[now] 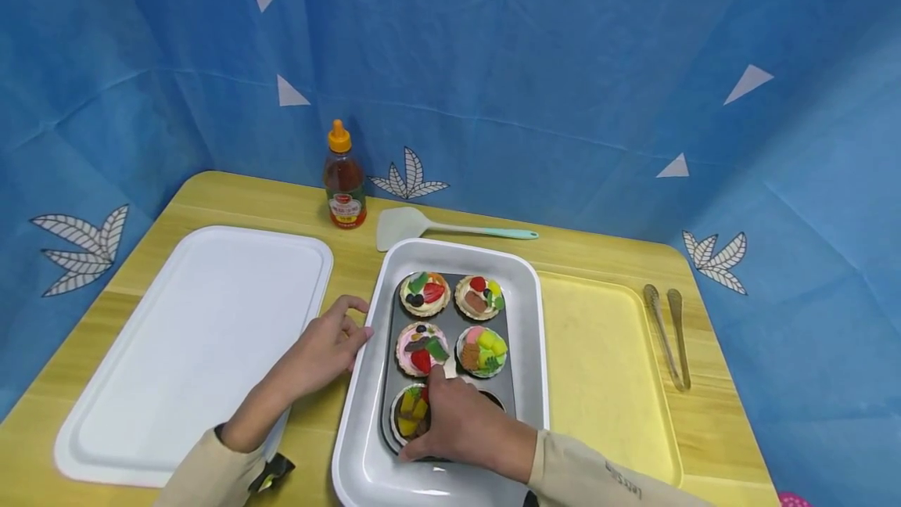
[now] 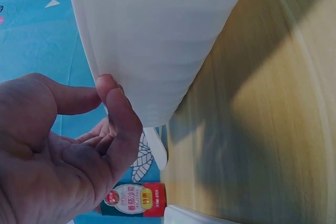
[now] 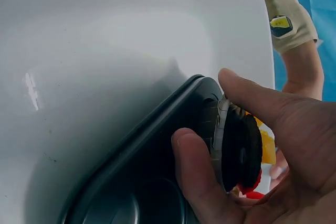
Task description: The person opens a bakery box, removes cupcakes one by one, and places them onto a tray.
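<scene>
My right hand (image 1: 468, 425) grips a small fruit tart (image 1: 411, 413) with yellow pieces on top, at the near left cup of a dark muffin pan (image 1: 511, 382). In the right wrist view the thumb and fingers (image 3: 194, 166) clasp the tart's pale fluted side, and the tart (image 3: 231, 135) is tilted over the pan. Several other decorated tarts, such as a pink one (image 1: 422, 349), sit in the cups. The pan lies inside a deep white basin (image 1: 531, 319). My left hand (image 1: 327, 346) pinches the basin's left rim between thumb and forefinger.
A flat white tray (image 1: 204, 335) lies at left, a yellow tray (image 1: 605, 366) at right. Metal tongs (image 1: 669, 335) rest beyond the yellow tray. Behind the basin are a spatula (image 1: 450, 228) and an orange-capped sauce bottle (image 1: 345, 178), near a blue curtain (image 1: 528, 61).
</scene>
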Available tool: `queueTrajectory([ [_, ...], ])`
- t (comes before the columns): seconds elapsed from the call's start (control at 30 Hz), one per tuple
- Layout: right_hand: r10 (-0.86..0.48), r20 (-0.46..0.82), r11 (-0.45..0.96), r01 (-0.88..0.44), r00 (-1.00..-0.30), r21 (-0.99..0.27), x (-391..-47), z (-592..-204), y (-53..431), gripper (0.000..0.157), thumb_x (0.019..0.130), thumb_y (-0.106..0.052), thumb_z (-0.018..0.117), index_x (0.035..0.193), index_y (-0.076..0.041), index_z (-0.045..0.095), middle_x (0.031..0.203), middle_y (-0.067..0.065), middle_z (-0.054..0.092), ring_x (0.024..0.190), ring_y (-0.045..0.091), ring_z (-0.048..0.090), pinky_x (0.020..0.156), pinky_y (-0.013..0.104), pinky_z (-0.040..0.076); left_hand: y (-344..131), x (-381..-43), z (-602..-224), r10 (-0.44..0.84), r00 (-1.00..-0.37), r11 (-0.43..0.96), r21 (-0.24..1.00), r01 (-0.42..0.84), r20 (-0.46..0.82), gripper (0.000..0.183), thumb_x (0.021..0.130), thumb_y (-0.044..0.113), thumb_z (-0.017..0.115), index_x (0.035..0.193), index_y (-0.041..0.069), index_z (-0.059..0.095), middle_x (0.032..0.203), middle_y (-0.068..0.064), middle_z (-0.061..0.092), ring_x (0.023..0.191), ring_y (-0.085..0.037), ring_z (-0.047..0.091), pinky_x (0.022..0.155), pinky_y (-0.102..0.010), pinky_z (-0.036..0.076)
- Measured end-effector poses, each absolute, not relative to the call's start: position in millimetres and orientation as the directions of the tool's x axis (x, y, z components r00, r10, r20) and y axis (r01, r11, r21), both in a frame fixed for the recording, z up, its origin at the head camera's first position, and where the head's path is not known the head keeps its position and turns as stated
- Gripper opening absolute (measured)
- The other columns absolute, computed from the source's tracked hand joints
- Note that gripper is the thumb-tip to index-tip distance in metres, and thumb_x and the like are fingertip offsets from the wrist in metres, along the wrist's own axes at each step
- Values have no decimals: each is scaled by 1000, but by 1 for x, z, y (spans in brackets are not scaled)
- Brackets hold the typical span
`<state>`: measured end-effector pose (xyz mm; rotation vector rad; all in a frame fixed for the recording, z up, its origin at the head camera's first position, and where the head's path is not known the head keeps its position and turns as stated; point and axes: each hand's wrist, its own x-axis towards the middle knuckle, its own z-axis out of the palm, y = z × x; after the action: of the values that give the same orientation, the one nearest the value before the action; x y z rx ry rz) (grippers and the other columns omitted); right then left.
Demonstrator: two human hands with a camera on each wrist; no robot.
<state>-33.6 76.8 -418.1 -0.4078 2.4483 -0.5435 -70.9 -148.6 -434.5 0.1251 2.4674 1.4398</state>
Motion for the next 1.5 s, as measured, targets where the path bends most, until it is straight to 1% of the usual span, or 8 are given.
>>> queueTrajectory([
  [0.13, -401, -489, 872, -160, -774, -462, -34, -419, 77, 99, 65, -51, 91, 133, 7, 48, 89, 13, 68, 74, 14, 64, 64, 30, 58, -148, -72, -434, 217, -957, 496, 866, -60, -191, 32, 102, 15, 56, 131, 5, 45, 84, -9, 66, 61, -19, 63, 59, -33, 52],
  [0.27, -420, -471, 862, -179, -775, -474, -33, -420, 77, 93, 68, -47, 89, 130, 8, 47, 84, 10, 65, 70, 13, 60, 60, 28, 55, -148, -72, -434, 212, -957, 501, 863, -66, -196, 32, 102, 15, 56, 131, 5, 45, 85, -9, 66, 61, -19, 63, 59, -33, 51],
  [0.43, -441, -450, 842, -185, -777, -507, -32, -420, 78, 87, 68, -41, 87, 127, 9, 46, 78, 6, 61, 65, 11, 57, 56, 25, 51, -148, -72, -433, 210, -957, 499, 864, -72, -201, 33, 102, 15, 56, 131, 5, 45, 85, -10, 65, 62, -19, 63, 58, -33, 51],
  [0.6, -443, -458, 831, -162, -770, -531, -34, -420, 79, 85, 68, -37, 86, 127, 9, 45, 82, 6, 62, 68, 10, 58, 61, 25, 53, -149, -73, -432, 221, -958, 493, 869, -53, -184, 33, 103, 15, 56, 131, 4, 44, 82, -7, 64, 61, -18, 61, 56, -31, 49],
  [0.8, -432, -486, 840, -143, -759, -524, -35, -421, 79, 93, 68, -38, 86, 134, 10, 42, 90, 10, 65, 74, 11, 61, 68, 28, 57, -148, -73, -431, 218, -957, 481, 874, -65, -191, 33, 103, 15, 56, 132, 4, 44, 81, -7, 63, 60, -18, 60, 55, -30, 49],
  [1.03, -431, -461, 828, -137, -776, -543, -32, -418, 80, 77, 67, -35, 84, 121, 4, 46, 79, 5, 60, 65, 11, 57, 58, 25, 52, -148, -73, -432, 223, -957, 485, 873, -56, -185, 32, 103, 14, 56, 131, 4, 45, 80, -7, 62, 59, -18, 60, 55, -30, 48],
  [1.23, -423, -461, 841, -149, -780, -520, -31, -414, 82, 86, 68, -39, 86, 127, 8, 45, 84, 8, 63, 69, 12, 58, 61, 27, 54, -148, -73, -430, 226, -956, 493, 868, -53, -187, 32, 103, 14, 56, 131, 4, 44, 79, -7, 62, 59, -18, 59, 54, -30, 48],
  [1.5, -438, -433, 836, -179, -788, -519, -29, -402, 86, 79, 69, -41, 86, 121, 6, 50, 82, 6, 63, 68, 12, 59, 62, 27, 54, -149, -71, -430, 217, -956, 486, 871, -71, -199, 33, 103, 15, 56, 131, 4, 44, 80, -8, 62, 59, -18, 59, 54, -30, 48],
])
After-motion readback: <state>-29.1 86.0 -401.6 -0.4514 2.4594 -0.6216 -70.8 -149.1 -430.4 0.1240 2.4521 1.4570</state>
